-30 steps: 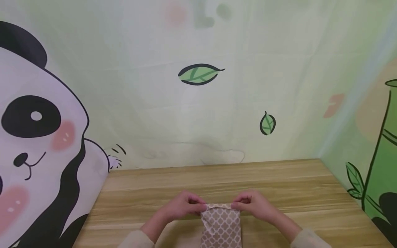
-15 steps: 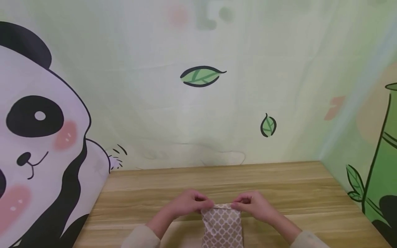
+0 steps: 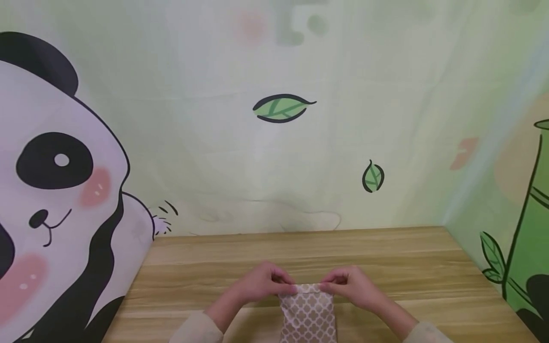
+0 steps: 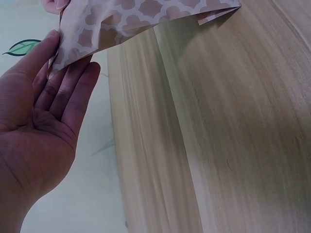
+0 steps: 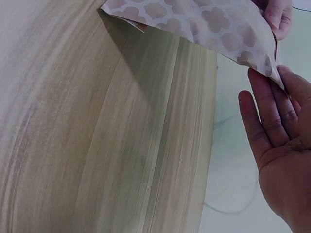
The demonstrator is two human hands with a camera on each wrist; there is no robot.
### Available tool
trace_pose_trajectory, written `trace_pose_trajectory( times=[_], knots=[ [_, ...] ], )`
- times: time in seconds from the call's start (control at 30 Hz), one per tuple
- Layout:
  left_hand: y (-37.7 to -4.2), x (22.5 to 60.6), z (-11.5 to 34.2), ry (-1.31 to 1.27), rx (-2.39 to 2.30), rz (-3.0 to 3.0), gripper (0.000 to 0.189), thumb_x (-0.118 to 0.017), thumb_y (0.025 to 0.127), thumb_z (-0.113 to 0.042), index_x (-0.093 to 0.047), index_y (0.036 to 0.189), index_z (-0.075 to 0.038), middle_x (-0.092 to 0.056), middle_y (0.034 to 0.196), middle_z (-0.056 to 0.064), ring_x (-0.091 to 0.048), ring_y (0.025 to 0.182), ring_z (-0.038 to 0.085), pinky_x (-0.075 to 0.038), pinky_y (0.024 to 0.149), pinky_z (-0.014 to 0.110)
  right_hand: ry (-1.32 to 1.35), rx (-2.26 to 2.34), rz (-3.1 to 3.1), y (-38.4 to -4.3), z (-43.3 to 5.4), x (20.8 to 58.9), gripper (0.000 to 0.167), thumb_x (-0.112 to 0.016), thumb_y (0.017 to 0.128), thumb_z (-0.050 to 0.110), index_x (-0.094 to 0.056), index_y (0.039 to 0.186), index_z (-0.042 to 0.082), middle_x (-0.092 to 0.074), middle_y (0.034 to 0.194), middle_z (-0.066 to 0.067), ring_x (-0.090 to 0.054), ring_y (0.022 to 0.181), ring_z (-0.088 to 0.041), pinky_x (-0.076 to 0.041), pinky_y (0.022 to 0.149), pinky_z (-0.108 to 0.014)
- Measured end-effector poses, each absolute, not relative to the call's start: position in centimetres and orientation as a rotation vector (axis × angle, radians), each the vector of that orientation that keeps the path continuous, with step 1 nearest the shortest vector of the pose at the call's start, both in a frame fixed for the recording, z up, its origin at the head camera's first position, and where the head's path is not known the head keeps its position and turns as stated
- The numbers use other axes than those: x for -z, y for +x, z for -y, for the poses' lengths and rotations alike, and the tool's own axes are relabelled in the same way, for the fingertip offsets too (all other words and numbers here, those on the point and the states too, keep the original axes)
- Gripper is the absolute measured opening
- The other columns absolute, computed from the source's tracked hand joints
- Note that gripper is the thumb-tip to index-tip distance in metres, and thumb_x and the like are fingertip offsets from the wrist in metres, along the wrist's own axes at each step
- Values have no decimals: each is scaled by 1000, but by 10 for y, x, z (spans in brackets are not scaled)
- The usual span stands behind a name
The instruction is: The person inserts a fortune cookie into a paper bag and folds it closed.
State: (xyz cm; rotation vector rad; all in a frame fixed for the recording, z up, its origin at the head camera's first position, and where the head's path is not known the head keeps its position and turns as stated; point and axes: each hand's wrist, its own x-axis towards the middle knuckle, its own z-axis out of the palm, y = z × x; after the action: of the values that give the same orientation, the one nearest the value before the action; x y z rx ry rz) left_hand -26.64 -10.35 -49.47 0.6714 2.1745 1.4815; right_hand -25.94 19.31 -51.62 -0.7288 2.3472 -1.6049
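Observation:
A paper bag (image 3: pixel 308 317) with a tan and white lattice pattern stands near the front of the table, its lower part cut off by the head view's bottom edge. Its top is turned over in a narrow strip. My left hand (image 3: pixel 263 283) pinches the left end of this strip between thumb and fingers. At the other end, my right hand (image 3: pixel 356 288) pinches the opposite corner. Both wrist views show the bag's side sloping down to the wood, with the thumb on one face and the fingers behind the edge.
The wooden table (image 3: pixel 214 252) meets a pale printed cloth backdrop (image 3: pixel 206 143) along its back edge. A large printed panda (image 3: pixel 55 205) fills the left side, and green bamboo (image 3: pixel 532 238) is printed at the right.
My left hand has shifted right along the bag's top edge, closer to my right hand. The right hand keeps its place, and the folded strip looks straighter. The head view has tilted slightly.

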Motion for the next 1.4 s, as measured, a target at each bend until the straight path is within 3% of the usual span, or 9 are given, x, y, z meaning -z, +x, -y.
trace_pose_trajectory(
  times=[0.3, 0.47, 0.63, 0.77, 0.9, 1.13, 1.4],
  knots=[
    [-266, 497, 100, 697, -1477, -2255, 10, -80, 96, -16, -83, 97, -6, -79, 87, 0, -71, 76, 9, -61, 72, 25, -842, 1571, -2377, -258, -195, 512, 15, -72, 103, 13, -80, 107, 2, -80, 98, -7, -74, 87, -10, -63, 78, -26],
    [-264, 498, 98, 690, -1518, -2236, 12, -80, 96, -14, -82, 98, -3, -79, 87, 3, -71, 75, 9, -61, 70, 25, -871, 1440, -2409, -259, -187, 508, 20, -70, 105, 26, -81, 115, 12, -79, 106, 2, -72, 95, -8, -60, 84, -26],
    [-262, 497, 97, 691, -1543, -2235, 12, -81, 95, -13, -82, 99, -2, -79, 87, 5, -70, 73, 9, -63, 70, 28, -884, 1401, -2408, -261, -176, 506, 16, -73, 102, 26, -81, 109, 14, -78, 99, 5, -70, 87, -8, -60, 76, -25],
    [-262, 495, 95, 699, -1549, -2246, 11, -81, 95, -12, -82, 98, -2, -79, 86, 6, -69, 73, 9, -60, 68, 24, -885, 1442, -2413, -262, -173, 506, 10, -75, 101, 19, -80, 102, 11, -77, 92, 3, -68, 81, -7, -59, 71, -24],
    [-262, 494, 94, 700, -1536, -2275, 10, -81, 95, -13, -82, 97, -3, -78, 85, 5, -68, 72, 8, -58, 65, 20, -869, 1443, -2432, -262, -172, 508, 8, -75, 100, 18, -80, 100, 11, -76, 92, 4, -68, 82, -7, -59, 71, -24],
    [-262, 496, 94, 694, -1518, -2327, 10, -81, 94, -13, -82, 95, -3, -77, 84, 3, -66, 70, 7, -56, 64, 19, -935, 1359, -2479, -266, -162, 506, 16, -74, 102, 29, -80, 108, 15, -77, 100, 7, -69, 91, -6, -60, 80, -25],
    [-263, 497, 93, 701, -1473, -2377, 10, -81, 94, -13, -81, 94, -3, -75, 82, 0, -64, 70, 6, -53, 62, 18, -996, 1347, -2500, -265, -155, 507, 9, -75, 101, 24, -78, 97, 16, -74, 93, 10, -67, 87, -4, -60, 79, -25]
  ],
)
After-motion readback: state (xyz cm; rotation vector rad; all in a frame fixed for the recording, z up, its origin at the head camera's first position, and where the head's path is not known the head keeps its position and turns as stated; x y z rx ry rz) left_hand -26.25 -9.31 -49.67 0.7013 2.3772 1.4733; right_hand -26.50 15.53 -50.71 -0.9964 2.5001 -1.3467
